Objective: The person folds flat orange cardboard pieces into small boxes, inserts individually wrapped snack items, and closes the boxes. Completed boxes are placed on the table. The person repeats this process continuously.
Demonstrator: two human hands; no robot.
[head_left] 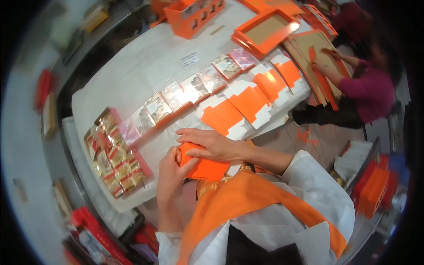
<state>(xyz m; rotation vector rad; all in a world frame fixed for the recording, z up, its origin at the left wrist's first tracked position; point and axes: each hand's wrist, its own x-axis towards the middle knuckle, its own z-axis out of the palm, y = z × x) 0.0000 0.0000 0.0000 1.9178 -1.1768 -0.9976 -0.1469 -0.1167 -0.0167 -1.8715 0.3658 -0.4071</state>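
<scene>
Just off the near edge of the white table, an orange cardboard box (206,169), partly folded into shape, is between my two hands. My left hand (170,164) grips its left side, thumb pressed against the front. Across its upper edge lies my right hand (215,145), with the thumb bent over the cardboard and the fingers reaching left. A white flap shows at the box's right end. Beyond my hands runs a row of shallow boxes with shiny silver and pink tops (173,96). Unfolded orange-and-white cartons (222,115) overlap along the table's right side.
On the left stands a pink-edged tray (140,162) of wrapped gold packets. An orange basket (184,22) and an orange-rimmed tray (260,46) stand at the far side. To the right, a person in a purple top (373,90) handles orange strips over brown board (304,53).
</scene>
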